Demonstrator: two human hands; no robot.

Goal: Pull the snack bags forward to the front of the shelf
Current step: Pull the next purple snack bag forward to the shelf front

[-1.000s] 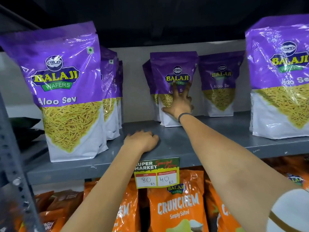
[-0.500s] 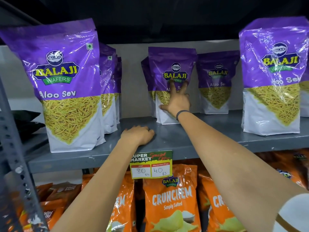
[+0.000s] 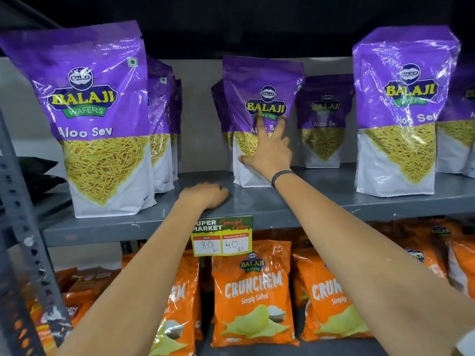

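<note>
Purple Balaji Aloo Sev bags stand on a grey metal shelf point(image 3: 321, 201). My right hand point(image 3: 267, 155) lies on the front of the middle bag point(image 3: 262, 80), fingers spread upward and thumb hooked on its left edge. That bag stands mid-depth and leans slightly. Another bag is partly hidden behind it. A further bag point(image 3: 323, 119) stands deep at the back to its right. The left bag point(image 3: 95, 111) and the right bag point(image 3: 403, 111) stand at the shelf's front edge. My left hand point(image 3: 205, 195) rests on the shelf's front edge, fingers curled, holding nothing.
More purple bags line up behind the left front bag point(image 3: 162, 119). A yellow price tag point(image 3: 222, 236) hangs from the shelf edge. Orange Crunchem chip bags point(image 3: 253, 291) fill the shelf below. A perforated grey upright point(image 3: 23, 240) runs along the left.
The middle bag has come forward from the back wall under my right hand and now stands ahead of its neighbour. My left hand stays on the shelf edge.
</note>
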